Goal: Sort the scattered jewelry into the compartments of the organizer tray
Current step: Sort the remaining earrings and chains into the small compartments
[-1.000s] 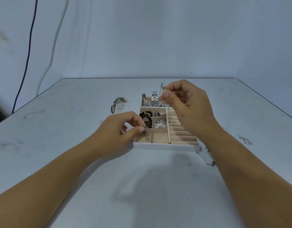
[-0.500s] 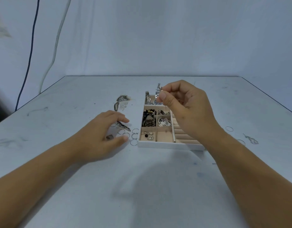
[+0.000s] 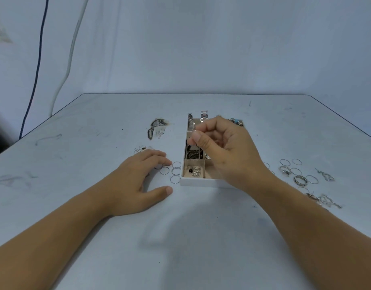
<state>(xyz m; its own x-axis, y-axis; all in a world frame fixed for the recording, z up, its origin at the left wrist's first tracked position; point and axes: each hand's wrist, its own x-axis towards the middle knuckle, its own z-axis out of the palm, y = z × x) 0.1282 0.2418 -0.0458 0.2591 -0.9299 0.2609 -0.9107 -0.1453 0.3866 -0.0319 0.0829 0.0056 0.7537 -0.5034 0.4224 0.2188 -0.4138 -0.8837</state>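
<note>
- The right hand hovers over the tray with its fingers curled. Thumb and forefinger pinch a tiny silver piece, too small to identify, above the tray's left column.
- The left hand lies palm-down on the worktop. Its fingers are straight and hold nothing, and the thumb is spread toward the tray's near left corner.
- The left fingertips reach a thin ring; whether they touch it or only cover it cannot be told.
- Four more thin hoops lie just past those fingertips, between them and the tray's left wall.
- Directly below the right fingers, the middle-left compartment holds dark chains.
- Nearer the person than the pinch, the near-left compartment holds earrings. The compartment beside it, under the right palm, shows only lining where it is visible.
- Beyond the right fingers, watches stand in the far compartment. A beaded bracelet shows just past the knuckles.
- To the right of the right wrist, loose rings and small silver charms lie scattered on the worktop, apart from the tray.
- Just beyond the left fingers lie a few small bits, and farther out there is a dark smear.
- A dark cable and a white cable hang on the back wall.
</note>
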